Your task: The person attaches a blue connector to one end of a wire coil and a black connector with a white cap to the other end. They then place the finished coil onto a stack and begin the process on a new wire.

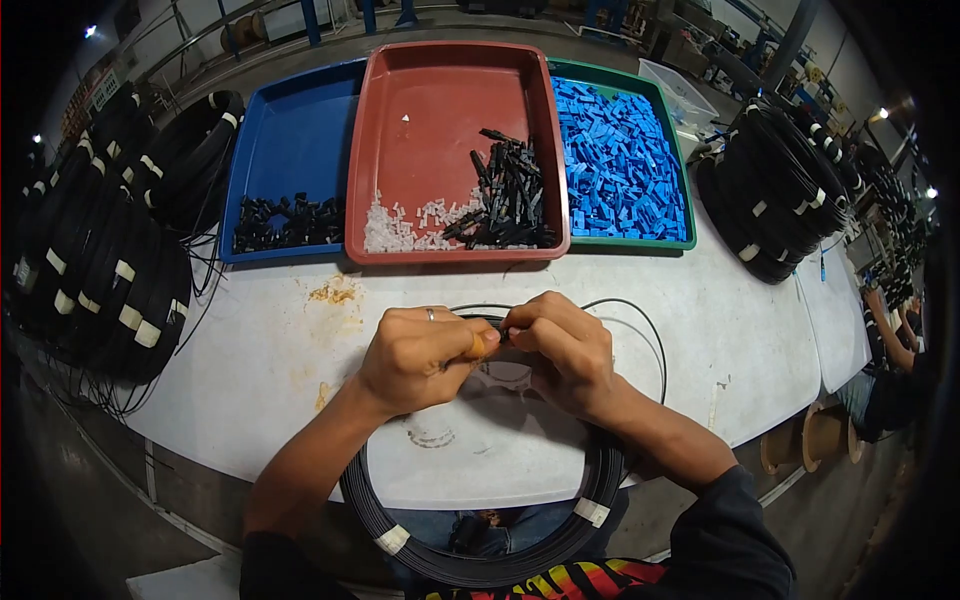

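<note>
Both of my hands meet over the table, in front of the red tray. My left hand is closed, thumb and fingers pressed together, with orange-brown tape on the thumb and a ring on one finger. Fingertip to fingertip with it, my right hand pinches a small black piece, mostly hidden by the fingers. A thin black cable loops out to the right from behind my right hand. Below my hands a coil of black cable, bound with white tape, hangs over the table's front edge onto my lap.
The red tray holds white pieces and long black parts. Black parts lie in the blue tray, blue clips in the green tray. Cable coils stand left, more coils right. Another person's arm shows far right.
</note>
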Available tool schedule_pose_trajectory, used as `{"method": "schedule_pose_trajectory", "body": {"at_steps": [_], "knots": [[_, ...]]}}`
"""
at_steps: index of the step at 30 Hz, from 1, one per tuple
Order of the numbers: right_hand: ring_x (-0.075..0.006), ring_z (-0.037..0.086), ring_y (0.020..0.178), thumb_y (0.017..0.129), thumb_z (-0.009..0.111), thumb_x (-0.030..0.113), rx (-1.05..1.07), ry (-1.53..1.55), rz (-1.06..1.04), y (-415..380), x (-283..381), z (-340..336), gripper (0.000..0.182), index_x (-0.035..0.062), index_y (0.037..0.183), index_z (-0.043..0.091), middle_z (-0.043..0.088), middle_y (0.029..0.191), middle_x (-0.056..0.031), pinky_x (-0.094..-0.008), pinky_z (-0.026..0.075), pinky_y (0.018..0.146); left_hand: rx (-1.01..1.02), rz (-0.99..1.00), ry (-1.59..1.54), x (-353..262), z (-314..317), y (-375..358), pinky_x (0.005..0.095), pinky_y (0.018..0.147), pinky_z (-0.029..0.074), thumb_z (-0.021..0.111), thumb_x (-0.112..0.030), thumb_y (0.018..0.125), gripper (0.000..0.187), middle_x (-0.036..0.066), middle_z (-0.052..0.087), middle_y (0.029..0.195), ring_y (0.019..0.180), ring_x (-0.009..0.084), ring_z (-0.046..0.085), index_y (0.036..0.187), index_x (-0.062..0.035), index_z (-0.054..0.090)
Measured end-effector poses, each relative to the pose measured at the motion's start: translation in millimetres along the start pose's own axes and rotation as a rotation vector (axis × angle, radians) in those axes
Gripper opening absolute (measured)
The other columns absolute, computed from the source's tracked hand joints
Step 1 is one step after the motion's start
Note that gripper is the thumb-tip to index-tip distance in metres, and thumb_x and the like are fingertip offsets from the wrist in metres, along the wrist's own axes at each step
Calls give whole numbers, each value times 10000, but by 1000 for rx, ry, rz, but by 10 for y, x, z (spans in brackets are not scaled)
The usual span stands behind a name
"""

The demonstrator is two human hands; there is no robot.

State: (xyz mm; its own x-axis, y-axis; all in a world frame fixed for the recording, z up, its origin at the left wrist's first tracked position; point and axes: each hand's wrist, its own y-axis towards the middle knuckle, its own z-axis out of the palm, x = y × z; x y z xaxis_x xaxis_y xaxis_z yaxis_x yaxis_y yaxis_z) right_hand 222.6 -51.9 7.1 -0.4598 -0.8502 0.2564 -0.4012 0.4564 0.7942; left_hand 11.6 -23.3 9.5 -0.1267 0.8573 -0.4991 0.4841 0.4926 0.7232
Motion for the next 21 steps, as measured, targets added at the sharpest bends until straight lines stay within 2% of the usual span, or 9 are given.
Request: {"method": "schedule_pose_trajectory", "body": {"at_steps": [2, 4, 11, 14, 15, 17, 18, 20, 21], "knots": [[-272, 685, 729, 630, 639, -190, 39, 115, 189, 8, 14, -10, 239, -26, 790, 572, 700, 883, -167, -334, 534, 621, 14, 119, 89, 36, 11, 9, 290, 569, 547, 794, 38, 759, 118, 113, 743, 784, 629, 197, 699, 724, 7, 686], [-293, 685, 774, 614, 598, -193, 45, 237, 284, -16, -16, 7, 248, -34, 803, 571, 693, 898, -172, -352, 544, 663, 22, 364, 336, 56, 9, 33, 301, 560, 536, 766, 24, 767, 139, 88, 721, 802, 628, 176, 665, 698, -16, 652], [-300, 721, 891, 647, 545, -236, 95, 488, 487, -23, -66, 30, 290, -46, 859, 597, 700, 934, -164, -341, 584, 772, 58, 521, 530, 6, -40, 58, 307, 562, 566, 779, 38, 773, 115, 94, 710, 831, 653, 183, 690, 743, 6, 673], [-299, 710, 864, 640, 602, -223, 65, 371, 419, -32, -28, 45, 310, -41, 890, 608, 697, 959, -167, -354, 576, 733, 63, 411, 409, 41, -46, 40, 304, 572, 569, 806, 27, 750, 135, 101, 731, 809, 627, 184, 690, 725, 5, 675], [-299, 710, 864, 640, 602, -223, 66, 371, 420, -29, -24, 35, 310, -41, 890, 608, 697, 959, -167, -354, 576, 733, 16, 244, 258, 43, -28, 25, 294, 571, 559, 807, 22, 745, 139, 104, 739, 794, 616, 192, 693, 713, -3, 674], [-287, 694, 837, 637, 678, -168, 16, 136, 164, -15, -23, 9, 304, -38, 906, 619, 688, 975, -163, -359, 558, 691, -46, -29, 22, 1, -26, 21, 286, 578, 560, 838, 14, 734, 124, 133, 756, 765, 609, 226, 721, 785, 18, 725], [-287, 694, 837, 637, 678, -168, 15, 135, 164, -10, -36, 8, 304, -38, 906, 619, 688, 975, -163, -359, 558, 691, -45, -28, 22, -31, -30, 23, 286, 578, 560, 838, 14, 734, 124, 133, 756, 765, 609, 226, 721, 785, 18, 725], [-286, 673, 822, 637, 718, -103, -80, -2, -69, -9, -58, 15, 284, -35, 897, 625, 678, 971, -157, -366, 540, 669, -26, -329, -190, -85, -33, 17, 276, 598, 572, 836, 10, 751, 120, 137, 759, 771, 640, 216, 738, 829, 31, 747], [-286, 673, 822, 637, 718, -103, -82, -2, -68, 2, -42, 6, 284, -35, 897, 625, 678, 971, -157, -366, 540, 669, -24, -329, -188, -103, -35, 25, 276, 598, 572, 836, 10, 751, 120, 137, 759, 771, 640, 216, 738, 829, 31, 747]]}}
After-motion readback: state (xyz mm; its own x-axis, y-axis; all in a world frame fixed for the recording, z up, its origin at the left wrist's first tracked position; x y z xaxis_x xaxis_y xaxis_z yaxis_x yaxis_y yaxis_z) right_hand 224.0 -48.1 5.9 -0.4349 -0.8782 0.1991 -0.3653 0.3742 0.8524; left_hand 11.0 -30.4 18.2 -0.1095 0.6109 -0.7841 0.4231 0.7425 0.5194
